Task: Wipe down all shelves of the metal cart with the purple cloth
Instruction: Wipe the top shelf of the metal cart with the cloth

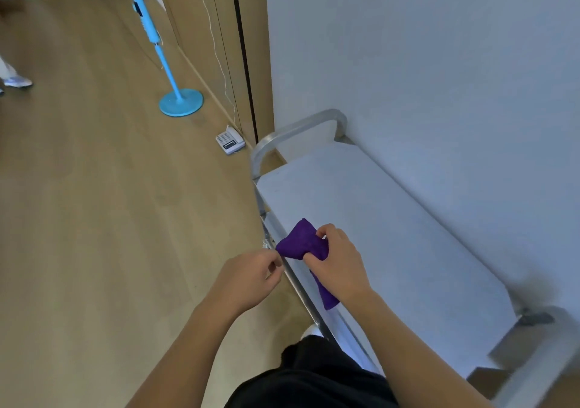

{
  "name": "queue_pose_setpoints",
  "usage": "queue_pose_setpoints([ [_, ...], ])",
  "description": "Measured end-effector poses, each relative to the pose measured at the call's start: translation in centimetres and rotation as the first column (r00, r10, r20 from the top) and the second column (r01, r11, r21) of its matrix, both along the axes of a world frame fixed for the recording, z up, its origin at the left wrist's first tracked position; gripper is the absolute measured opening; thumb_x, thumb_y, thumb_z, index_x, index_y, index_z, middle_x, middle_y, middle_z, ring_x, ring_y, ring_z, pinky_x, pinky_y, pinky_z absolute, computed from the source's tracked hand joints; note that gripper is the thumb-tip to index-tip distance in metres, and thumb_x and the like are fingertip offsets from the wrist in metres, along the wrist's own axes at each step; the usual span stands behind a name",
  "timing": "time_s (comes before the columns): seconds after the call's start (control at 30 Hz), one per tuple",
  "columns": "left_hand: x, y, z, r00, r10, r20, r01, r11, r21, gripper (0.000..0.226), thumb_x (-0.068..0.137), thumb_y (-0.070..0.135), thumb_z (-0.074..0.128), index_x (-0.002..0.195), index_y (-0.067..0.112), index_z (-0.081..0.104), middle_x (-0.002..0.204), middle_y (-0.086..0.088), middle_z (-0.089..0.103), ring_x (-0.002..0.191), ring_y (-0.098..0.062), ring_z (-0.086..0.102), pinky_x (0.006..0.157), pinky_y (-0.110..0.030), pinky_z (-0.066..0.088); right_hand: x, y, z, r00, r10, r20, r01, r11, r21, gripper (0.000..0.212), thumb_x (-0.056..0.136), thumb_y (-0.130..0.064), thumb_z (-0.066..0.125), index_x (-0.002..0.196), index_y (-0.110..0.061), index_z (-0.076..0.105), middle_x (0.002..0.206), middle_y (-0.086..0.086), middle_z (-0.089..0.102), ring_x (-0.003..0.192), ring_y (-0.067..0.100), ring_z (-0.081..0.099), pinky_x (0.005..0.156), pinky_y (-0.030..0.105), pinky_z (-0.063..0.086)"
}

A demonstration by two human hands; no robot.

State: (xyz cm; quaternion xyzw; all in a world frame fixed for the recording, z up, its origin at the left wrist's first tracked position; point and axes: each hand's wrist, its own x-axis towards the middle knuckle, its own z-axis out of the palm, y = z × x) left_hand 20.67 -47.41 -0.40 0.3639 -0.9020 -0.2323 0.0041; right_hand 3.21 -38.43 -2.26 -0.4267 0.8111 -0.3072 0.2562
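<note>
The metal cart (392,219) stands against the white wall, its grey top shelf bare and a curved handle (298,131) at the far end. My right hand (339,263) grips the bunched purple cloth (301,241) just above the shelf's near-left edge, and a tail of the cloth hangs below my wrist. My left hand (251,279) hovers beside the cart's left rail, fingers curled, its fingertips close to the cloth's left corner; I cannot tell whether they pinch it. The lower shelves are hidden under the top one.
A blue standing fan (180,103) is on the wooden floor to the left, with a white telephone (229,141) on the floor near the cart's handle. Another person's shoe (17,81) shows at the far left. My dark-clothed legs (314,376) are at the cart's side.
</note>
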Motion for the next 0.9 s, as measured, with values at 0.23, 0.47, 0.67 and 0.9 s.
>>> queue_pose_setpoints([
  [0.23,-7.3,-9.4,-0.2,0.994,-0.105,0.018,0.106,0.990,-0.093,0.017,0.094,0.034,0.047,0.098,0.028,0.062,0.092,0.013,0.065,0.075,-0.005,0.059,0.060,-0.024,0.044,-5.9,-7.9,-0.2,0.996,-0.084,-0.025,0.084,0.996,-0.015,0.037,0.079,-0.037,0.066,0.106,-0.033,0.041,0.099,-0.009,0.050,0.078,0.006,0.056,0.057,0.015,0.041],
  [0.47,-11.5,-18.1,-5.2,0.951,-0.275,0.144,0.283,0.958,-0.042,0.018,0.096,0.028,0.048,0.103,0.022,0.063,0.102,0.008,0.064,0.080,-0.009,0.057,0.059,-0.019,0.035,-8.5,-12.1,-4.9,0.928,-0.362,0.090,0.348,0.926,0.145,0.040,0.078,-0.038,0.066,0.111,-0.031,0.043,0.105,-0.007,0.052,0.083,0.013,0.060,0.073,0.035,0.056],
  [0.67,-14.1,-25.3,-9.7,0.826,-0.524,0.207,0.516,0.851,0.098,0.032,0.097,0.032,0.050,0.124,0.018,0.058,0.125,0.004,0.057,0.108,-0.015,0.058,0.089,-0.029,0.046,-6.6,-15.4,-8.6,0.785,-0.613,0.093,0.581,0.780,0.234,0.043,0.077,-0.035,0.067,0.113,-0.028,0.045,0.105,-0.005,0.049,0.079,0.011,0.058,0.070,0.034,0.057],
  [0.9,-15.4,-30.6,-12.3,0.583,-0.746,0.321,0.735,0.653,0.183,0.034,0.098,0.027,0.045,0.124,0.008,0.056,0.130,-0.006,0.049,0.110,-0.022,0.055,0.093,-0.036,0.047,-4.0,-19.3,-10.9,0.719,-0.695,-0.014,0.645,0.661,0.383,0.070,0.081,-0.044,0.066,0.140,-0.027,0.034,0.134,0.006,0.037,0.121,0.029,0.041,0.092,0.040,0.048],
])
